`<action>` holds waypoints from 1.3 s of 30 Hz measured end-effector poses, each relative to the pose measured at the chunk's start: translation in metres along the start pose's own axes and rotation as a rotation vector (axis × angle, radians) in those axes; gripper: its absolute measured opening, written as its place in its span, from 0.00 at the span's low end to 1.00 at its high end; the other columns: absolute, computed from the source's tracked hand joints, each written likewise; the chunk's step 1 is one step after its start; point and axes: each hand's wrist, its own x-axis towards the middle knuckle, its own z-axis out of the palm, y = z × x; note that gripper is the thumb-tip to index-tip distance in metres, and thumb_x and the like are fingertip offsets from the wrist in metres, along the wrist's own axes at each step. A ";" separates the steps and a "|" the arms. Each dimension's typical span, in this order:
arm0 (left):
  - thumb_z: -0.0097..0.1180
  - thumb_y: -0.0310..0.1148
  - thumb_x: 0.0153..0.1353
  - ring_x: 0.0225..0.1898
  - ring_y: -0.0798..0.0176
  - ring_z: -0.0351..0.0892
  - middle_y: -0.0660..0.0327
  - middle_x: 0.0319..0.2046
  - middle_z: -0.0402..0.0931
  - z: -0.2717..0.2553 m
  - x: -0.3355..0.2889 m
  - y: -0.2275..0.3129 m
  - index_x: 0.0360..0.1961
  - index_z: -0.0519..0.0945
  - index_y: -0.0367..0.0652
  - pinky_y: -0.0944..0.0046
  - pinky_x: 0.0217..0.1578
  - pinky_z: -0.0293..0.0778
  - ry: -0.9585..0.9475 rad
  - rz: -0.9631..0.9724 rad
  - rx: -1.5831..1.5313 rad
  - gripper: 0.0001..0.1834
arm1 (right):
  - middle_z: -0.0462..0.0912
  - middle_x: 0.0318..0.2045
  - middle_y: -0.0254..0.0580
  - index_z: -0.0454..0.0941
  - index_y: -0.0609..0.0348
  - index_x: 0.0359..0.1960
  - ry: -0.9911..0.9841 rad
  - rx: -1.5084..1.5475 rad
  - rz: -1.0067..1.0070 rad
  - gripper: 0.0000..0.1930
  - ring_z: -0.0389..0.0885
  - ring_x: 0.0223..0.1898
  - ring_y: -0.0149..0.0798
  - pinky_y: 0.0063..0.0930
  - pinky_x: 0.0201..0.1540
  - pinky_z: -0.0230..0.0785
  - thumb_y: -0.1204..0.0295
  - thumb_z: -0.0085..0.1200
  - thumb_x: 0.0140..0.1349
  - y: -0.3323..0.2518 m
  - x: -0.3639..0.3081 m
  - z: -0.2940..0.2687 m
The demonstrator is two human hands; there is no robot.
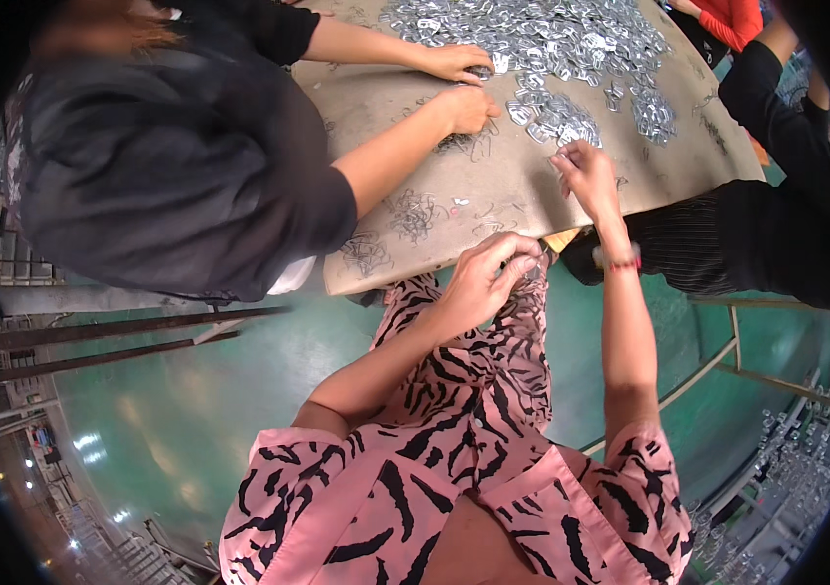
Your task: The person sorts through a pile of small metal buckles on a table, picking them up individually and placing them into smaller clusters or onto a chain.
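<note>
My left hand [489,279] is at the table's near edge, its fingers curled and thumb pressed toward the index finger. What it holds, if anything, is too small to make out. Over the tabletop, my right hand [590,183] has its fingers pinched together just short of a small heap of flat silvery metal pieces [565,123]. I cannot make out anything in that pinch. A much larger pile of the same metal pieces [551,34] covers the far part of the table. Thin dark wire bits [413,216] lie scattered to the left of my hands.
A co-worker in black [181,156] leans in from the left, both hands on the brown-covered table [502,180]. Another person in dark clothes [775,214] sits at the right. Another small metal heap [653,117] lies right of mine. Metal racks [775,478] stand at lower right.
</note>
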 end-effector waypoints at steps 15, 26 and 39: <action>0.54 0.29 0.59 0.35 0.58 0.78 0.56 0.31 0.78 0.003 0.013 0.006 0.35 0.76 0.38 0.63 0.36 0.72 -0.027 0.166 0.261 0.06 | 0.80 0.28 0.40 0.78 0.70 0.39 0.353 0.710 -0.104 0.10 0.76 0.24 0.27 0.18 0.30 0.70 0.86 0.53 0.53 -0.048 -0.144 0.020; 0.52 0.43 0.59 0.38 0.53 0.78 0.51 0.35 0.78 -0.026 0.072 -0.045 0.35 0.79 0.37 0.56 0.38 0.72 -0.008 -0.139 0.569 0.18 | 0.80 0.26 0.43 0.77 0.71 0.34 0.378 0.911 -0.026 0.07 0.78 0.24 0.30 0.21 0.30 0.73 0.88 0.53 0.52 -0.036 -0.149 0.019; 0.48 0.25 0.54 0.43 0.47 0.75 0.46 0.37 0.74 -0.008 0.139 -0.108 0.35 0.76 0.34 0.49 0.35 0.75 -0.047 0.035 1.141 0.09 | 0.78 0.32 0.43 0.77 0.71 0.34 0.325 0.880 -0.014 0.08 0.80 0.27 0.31 0.20 0.31 0.76 0.89 0.53 0.52 -0.019 -0.160 0.007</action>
